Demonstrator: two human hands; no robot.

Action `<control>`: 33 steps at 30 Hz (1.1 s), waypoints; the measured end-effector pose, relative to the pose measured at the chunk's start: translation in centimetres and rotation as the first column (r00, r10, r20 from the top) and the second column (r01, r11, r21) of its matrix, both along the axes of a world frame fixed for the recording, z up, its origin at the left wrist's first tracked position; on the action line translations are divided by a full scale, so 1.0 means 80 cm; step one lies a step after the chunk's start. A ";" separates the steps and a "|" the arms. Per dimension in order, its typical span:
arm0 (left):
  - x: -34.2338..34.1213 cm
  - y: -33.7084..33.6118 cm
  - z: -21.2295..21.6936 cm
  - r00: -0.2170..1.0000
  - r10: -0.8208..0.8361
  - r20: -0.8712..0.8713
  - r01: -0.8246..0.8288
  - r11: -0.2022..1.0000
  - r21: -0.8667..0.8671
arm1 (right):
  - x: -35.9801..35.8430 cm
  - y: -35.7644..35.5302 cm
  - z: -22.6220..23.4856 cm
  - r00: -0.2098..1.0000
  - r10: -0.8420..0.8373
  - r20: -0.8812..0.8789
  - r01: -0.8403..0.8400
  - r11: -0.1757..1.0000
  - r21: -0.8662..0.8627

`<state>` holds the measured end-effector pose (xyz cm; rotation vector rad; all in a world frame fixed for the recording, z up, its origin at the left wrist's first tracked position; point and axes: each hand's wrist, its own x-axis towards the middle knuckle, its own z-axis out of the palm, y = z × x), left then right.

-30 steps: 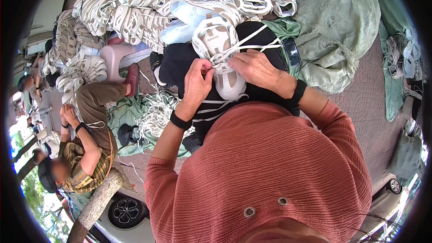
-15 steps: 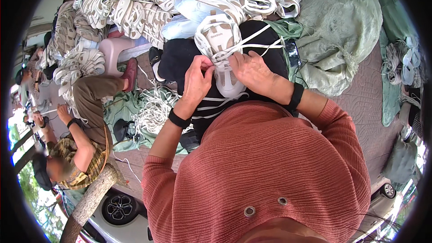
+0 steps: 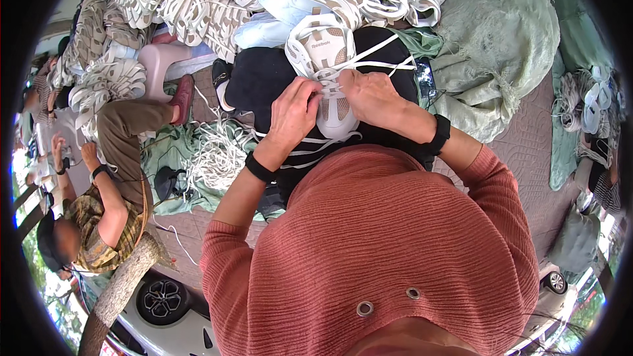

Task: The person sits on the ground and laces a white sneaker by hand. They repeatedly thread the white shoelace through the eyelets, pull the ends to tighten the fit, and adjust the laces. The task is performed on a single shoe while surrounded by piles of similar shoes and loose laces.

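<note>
A white and beige sneaker [image 3: 337,120] lies on my black-clad lap, its toe toward me and its tongue facing up. White shoelace [image 3: 379,64] crosses its lower eyelets, and the loose ends trail off to the right over the black cloth. At the left side of the lacing, my left hand [image 3: 293,113] pinches thumb and forefinger together on the lace. My right hand [image 3: 376,97] is closed at the opposite row of eyelets, fingers curled on the lace; its fingertips are partly hidden. More white lace lies across my lap below the toe.
Heaped sneakers [image 3: 198,10] spread along the far side. A tangle of white laces [image 3: 221,161] lies on green cloth to the left, near a pink stool [image 3: 158,66]. A pale woven sack [image 3: 491,39] fills the right. A co-worker [image 3: 99,224] sits at far left beside a tree trunk [image 3: 122,283].
Both hands stay at the lacing. My left hand has shifted slightly, its fingers now closer to the eyelets, and my right fingers have curled in more. The co-worker's hands have moved.
</note>
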<state>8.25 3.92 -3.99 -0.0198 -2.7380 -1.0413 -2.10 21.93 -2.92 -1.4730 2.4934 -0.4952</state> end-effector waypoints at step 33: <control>0.002 -0.003 -0.002 1.000 -0.012 -0.006 0.012 0.999 0.031 | -0.050 -0.006 -0.005 0.883 0.103 0.458 -0.052 0.991 -0.122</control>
